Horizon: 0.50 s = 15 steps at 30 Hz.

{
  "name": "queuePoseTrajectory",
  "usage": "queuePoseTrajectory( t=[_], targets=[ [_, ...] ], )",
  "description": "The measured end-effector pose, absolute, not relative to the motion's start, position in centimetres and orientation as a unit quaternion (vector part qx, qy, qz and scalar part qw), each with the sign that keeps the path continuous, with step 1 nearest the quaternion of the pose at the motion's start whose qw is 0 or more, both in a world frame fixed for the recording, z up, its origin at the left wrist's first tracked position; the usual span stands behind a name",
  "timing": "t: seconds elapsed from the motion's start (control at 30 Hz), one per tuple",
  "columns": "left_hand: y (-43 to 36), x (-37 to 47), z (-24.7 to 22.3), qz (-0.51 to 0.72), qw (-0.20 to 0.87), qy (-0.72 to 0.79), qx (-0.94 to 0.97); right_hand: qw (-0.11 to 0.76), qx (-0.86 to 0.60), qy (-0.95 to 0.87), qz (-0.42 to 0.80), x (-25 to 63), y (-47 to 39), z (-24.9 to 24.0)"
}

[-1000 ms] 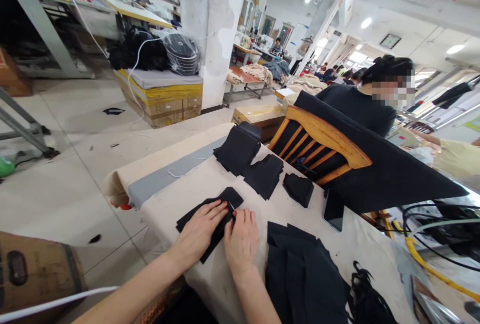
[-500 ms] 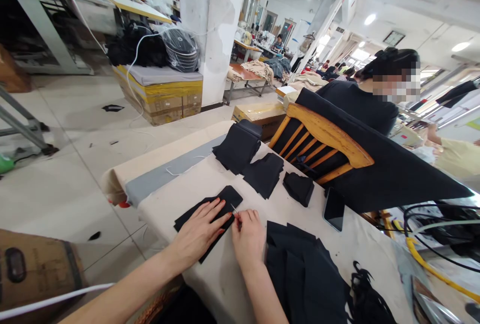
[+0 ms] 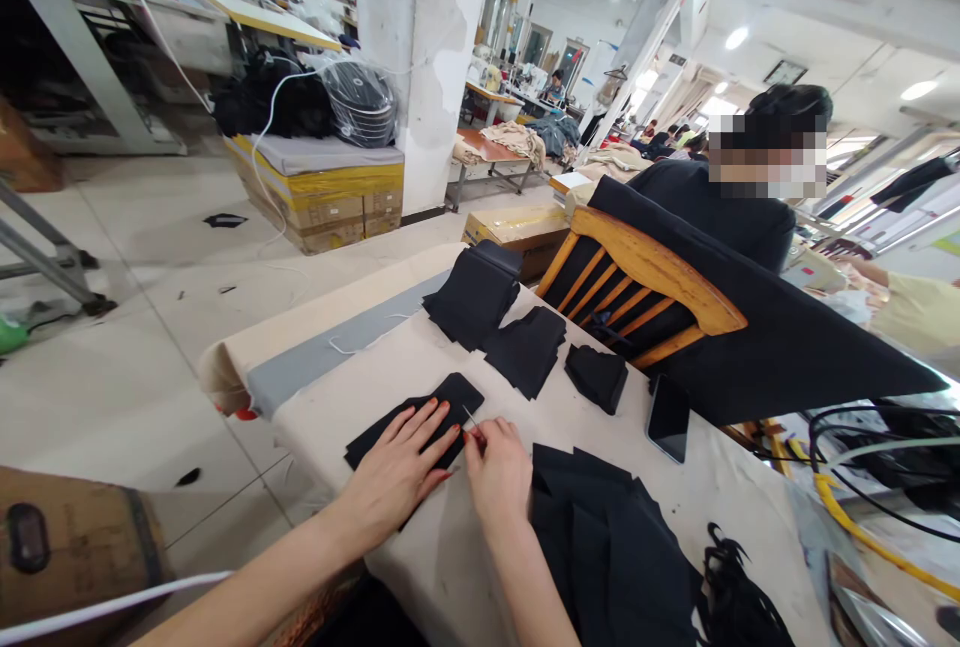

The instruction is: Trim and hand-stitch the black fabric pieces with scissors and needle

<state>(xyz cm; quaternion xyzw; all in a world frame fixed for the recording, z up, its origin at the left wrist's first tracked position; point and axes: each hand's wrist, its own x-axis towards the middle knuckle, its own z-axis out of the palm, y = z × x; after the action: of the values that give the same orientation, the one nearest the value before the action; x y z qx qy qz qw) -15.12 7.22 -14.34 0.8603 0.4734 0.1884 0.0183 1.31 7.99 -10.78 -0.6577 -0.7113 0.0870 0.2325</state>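
Observation:
My left hand [image 3: 397,467] lies flat, fingers spread, on a small stack of black fabric pieces [image 3: 462,393]. Close to its right, my right hand [image 3: 498,475] pinches a thin, pale, pointed tool [image 3: 470,416]. The tool's tip is at the right edge of the black pieces; whether it touches them I cannot tell. Its lower end is hidden in my fingers. Beyond my hands lie a larger black stack [image 3: 474,295], a middle stack [image 3: 528,353] and a smaller one [image 3: 597,377]. Large black fabric panels [image 3: 611,542] lie beside my right forearm.
A phone [image 3: 667,417] and a tangle of black strips [image 3: 742,592] lie on the cloth-covered table [image 3: 315,417]. A wooden chair [image 3: 652,272] draped in black cloth stands at the far edge, with a person [image 3: 712,207] beyond it. Cables [image 3: 825,487] hang at the right.
My left thumb has shifted slightly toward me on the black pieces. My right hand keeps its pinch on the pointed tool in about the same place.

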Motion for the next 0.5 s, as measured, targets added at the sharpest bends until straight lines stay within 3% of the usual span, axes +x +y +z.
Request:
queuePoseTrajectory(
  t=[0.5],
  targets=[
    [7.2,-15.1,-14.3,0.206,0.039,0.473,0.856,0.334,-0.658,-0.669,0.087,3.7,8.5,-9.6]
  ],
)
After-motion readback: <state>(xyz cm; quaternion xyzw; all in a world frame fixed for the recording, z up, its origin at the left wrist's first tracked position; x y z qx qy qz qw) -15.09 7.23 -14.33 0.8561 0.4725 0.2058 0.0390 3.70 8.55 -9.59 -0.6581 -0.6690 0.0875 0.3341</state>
